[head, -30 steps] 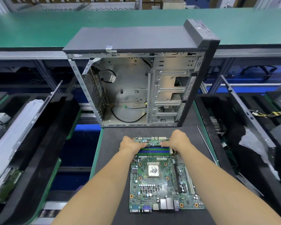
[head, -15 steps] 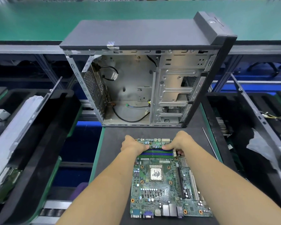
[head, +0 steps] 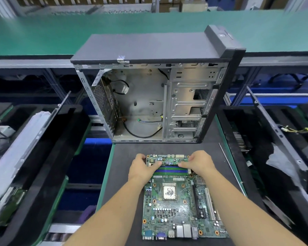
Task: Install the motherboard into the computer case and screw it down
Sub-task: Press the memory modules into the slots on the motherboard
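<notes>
Motherboard (head: 178, 201): we see it lying flat on the dark work mat (head: 124, 174), port connectors nearest us.
Left hand (head: 142, 168): we see it gripping the board's far left corner, thumb across the top.
Right hand (head: 199, 164): we see it gripping the far right corner likewise.
Computer case (head: 155, 89): upright just beyond the board, open side facing us, loose cables inside.
Conveyor belt (head: 43, 32): green, behind the case.

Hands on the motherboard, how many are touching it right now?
2. The left hand grips the motherboard at its far left corner; the right hand grips its far right corner.
</notes>
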Motion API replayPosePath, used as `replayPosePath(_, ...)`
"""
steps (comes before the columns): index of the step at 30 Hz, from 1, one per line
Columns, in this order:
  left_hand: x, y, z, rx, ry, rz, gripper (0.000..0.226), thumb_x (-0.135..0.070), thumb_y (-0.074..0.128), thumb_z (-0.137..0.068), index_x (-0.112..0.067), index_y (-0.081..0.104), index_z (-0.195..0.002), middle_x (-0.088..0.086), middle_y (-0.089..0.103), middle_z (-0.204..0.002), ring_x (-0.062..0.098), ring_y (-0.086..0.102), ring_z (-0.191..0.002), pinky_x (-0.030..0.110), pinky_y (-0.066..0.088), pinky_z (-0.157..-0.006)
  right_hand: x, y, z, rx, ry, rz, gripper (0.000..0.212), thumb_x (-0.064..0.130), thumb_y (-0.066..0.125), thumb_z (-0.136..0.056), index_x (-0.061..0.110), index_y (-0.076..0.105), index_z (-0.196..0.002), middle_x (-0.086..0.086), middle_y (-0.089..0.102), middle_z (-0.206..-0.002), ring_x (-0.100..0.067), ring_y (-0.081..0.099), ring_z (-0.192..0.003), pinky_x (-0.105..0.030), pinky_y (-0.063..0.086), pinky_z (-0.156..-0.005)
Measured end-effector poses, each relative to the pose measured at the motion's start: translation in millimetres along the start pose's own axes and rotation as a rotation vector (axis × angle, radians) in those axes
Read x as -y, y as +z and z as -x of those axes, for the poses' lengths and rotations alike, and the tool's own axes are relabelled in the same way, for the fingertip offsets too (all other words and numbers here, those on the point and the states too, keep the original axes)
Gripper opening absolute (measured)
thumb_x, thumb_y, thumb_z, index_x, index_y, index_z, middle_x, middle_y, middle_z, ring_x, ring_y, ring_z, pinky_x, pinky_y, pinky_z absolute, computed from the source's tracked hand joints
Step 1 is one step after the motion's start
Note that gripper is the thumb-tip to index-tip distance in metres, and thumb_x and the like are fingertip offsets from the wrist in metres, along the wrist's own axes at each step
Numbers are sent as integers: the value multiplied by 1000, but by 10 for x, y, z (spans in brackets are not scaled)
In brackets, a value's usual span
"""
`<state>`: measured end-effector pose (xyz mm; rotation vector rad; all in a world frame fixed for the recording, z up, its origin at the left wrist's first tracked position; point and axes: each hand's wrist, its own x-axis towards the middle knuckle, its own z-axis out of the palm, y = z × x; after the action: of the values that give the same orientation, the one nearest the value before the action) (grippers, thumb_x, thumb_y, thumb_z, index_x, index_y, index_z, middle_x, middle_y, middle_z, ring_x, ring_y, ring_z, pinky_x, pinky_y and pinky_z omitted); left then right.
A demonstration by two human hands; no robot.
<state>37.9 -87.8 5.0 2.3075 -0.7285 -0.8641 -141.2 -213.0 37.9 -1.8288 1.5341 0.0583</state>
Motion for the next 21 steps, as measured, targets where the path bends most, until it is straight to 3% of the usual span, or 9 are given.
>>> replayPosePath(1,48,11,42,-26,36,0,71,-58,77,-77,-20,51,-131,-2,57,-118,16,59,-98,32,48,-78,-73,13,25,-21,-27,-52,45,43,89,-74,4,72,-90,5,62,-87,-18,59,-86,-31,50,-74)
replayPosePath(3,135,29,129,-64,94,23,60,-52,77,-80,-23,56,-128,-6,57,-112,10,58,-91,30,49,-77,-194,42,95,-59,-76,-71,44,34,88,-78,-2,75,-101,-2,71,-93,-23,65,-90,-31,52,-81)
replayPosePath(5,207,44,204,-94,121,71,54,-45,76,-84,-22,59,-129,-6,60,-117,9,58,-94,27,49,-83,-257,73,176,-73,-103,-71,32,26,83,-83,-2,74,-93,-13,71,-87,-30,66,-86,-30,51,-77)
replayPosePath(6,236,53,233,-105,131,87,51,-42,76,-86,-20,61,-129,-6,61,-119,8,57,-96,25,47,-83,-271,87,211,-81,-128,-68,20,23,80,-85,6,71,-81,-11,65,-78,-28,60,-78,-28,45,-69)
replayPosePath(8,269,71,272,-121,146,104,44,-38,73,-89,-18,65,-127,-6,62,-123,7,57,-100,23,45,-85,-287,133,215,-103,-166,-56,35,18,76,-87,14,49,-64,-7,44,-64,-22,39,-65,-28,26,-59)
replayPosePath(10,283,76,287,-116,154,108,40,-32,71,-92,-16,66,-129,-3,62,-125,9,58,-103,25,47,-90,-271,167,225,-132,-174,-47,44,16,74,-87,13,38,-62,-7,35,-61,-20,28,-61,-30,19,-57)
replayPosePath(14,275,81,288,-106,169,88,41,-27,66,-96,-13,62,-134,0,59,-131,13,58,-109,30,48,-99,-236,234,249,-160,-155,-18,44,16,75,-87,12,38,-62,-8,36,-61,-21,28,-59,-30,21,-56)
replayPosePath(21,248,100,240,-108,195,-27,41,-26,58,-101,-8,59,-138,-3,54,-133,4,51,-90,16,36,-82,-181,253,237,-146,-125,9,51,8,72,-87,15,29,-62,-7,26,-60,-22,24,-57,-32,18,-54)
